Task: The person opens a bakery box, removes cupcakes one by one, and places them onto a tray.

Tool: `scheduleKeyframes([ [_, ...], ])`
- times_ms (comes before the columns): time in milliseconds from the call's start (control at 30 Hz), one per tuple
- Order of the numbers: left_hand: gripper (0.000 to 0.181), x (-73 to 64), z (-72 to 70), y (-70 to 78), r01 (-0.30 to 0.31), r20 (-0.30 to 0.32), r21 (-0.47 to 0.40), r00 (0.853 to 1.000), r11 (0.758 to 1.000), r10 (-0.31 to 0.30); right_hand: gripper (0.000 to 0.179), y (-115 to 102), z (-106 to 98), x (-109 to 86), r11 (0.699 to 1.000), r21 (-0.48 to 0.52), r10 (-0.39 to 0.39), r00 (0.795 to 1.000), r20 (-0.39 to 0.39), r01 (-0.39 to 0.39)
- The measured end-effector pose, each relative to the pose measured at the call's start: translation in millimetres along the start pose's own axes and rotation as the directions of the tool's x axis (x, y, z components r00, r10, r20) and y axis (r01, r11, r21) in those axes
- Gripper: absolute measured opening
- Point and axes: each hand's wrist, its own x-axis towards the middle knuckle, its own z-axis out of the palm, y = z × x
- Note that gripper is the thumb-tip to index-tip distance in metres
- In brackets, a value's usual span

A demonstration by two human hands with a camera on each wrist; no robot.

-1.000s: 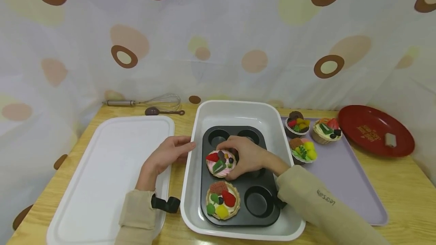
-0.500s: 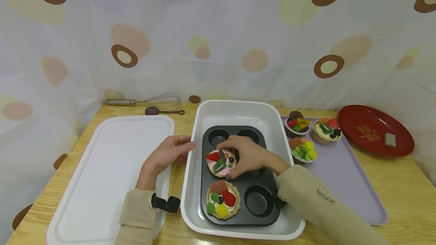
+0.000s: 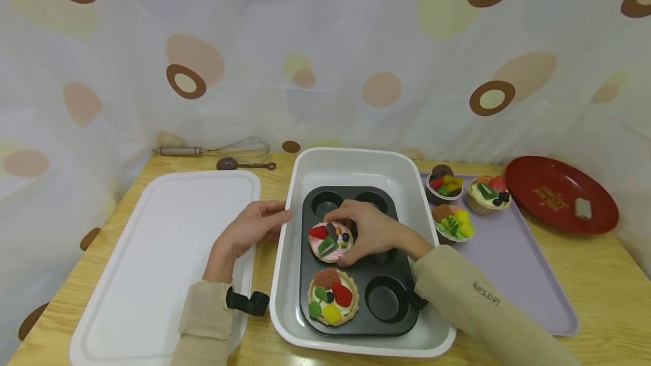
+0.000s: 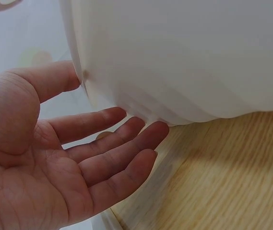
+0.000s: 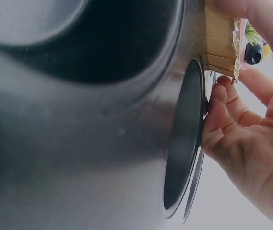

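Thumb and fingers of my right hand [image 3: 370, 231] grip a pink-cream cupcake [image 3: 325, 246] topped with fruit pieces, at the middle-left cup of the dark muffin pan [image 3: 373, 332]. Its fluted tan case [image 5: 220, 40] shows between the fingers in the right wrist view, right at the pan's surface. In the front-left cup sits a fruit tart [image 3: 333, 314] with a biscuit on top. The pan lies inside a deep white tub [image 3: 356, 162]. My left hand [image 3: 251, 227] is at the tub's left side, thumb at the rim and fingers loosely extended along the outer wall [image 4: 174, 72].
A white lid-like board [image 3: 168, 258] lies left, with a whisk [image 3: 224, 151] and brown spoon [image 3: 239, 165] behind it. On the right, a lilac tray [image 3: 508, 275] bears a cream cupcake [image 3: 487, 199] and two dark-cased ones. A red plate [image 3: 559, 185] leans beyond it.
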Motion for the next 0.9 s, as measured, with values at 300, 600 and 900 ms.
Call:
scheduleKeyframes([
  [300,0.052,1.2,0.3,0.0,0.009,-0.006,0.015,1.0,1.0,-0.008,0.07,-0.5,-1.4,-1.1,1.0,0.006,0.0,1.0,-0.005,0.0],
  [600,0.053,0.2,-1.3,2.4,0.008,-0.011,0.018,1.0,1.0,-0.008,0.069,-1.1,-2.6,1.0,1.0,0.022,-0.007,1.0,-0.015,0.007],
  [900,0.051,-0.3,-1.2,1.7,0.024,-0.021,0.012,1.0,1.0,-0.024,0.069,2.9,-8.9,0.0,0.931,0.36,0.101,0.992,-0.082,-0.065],
])
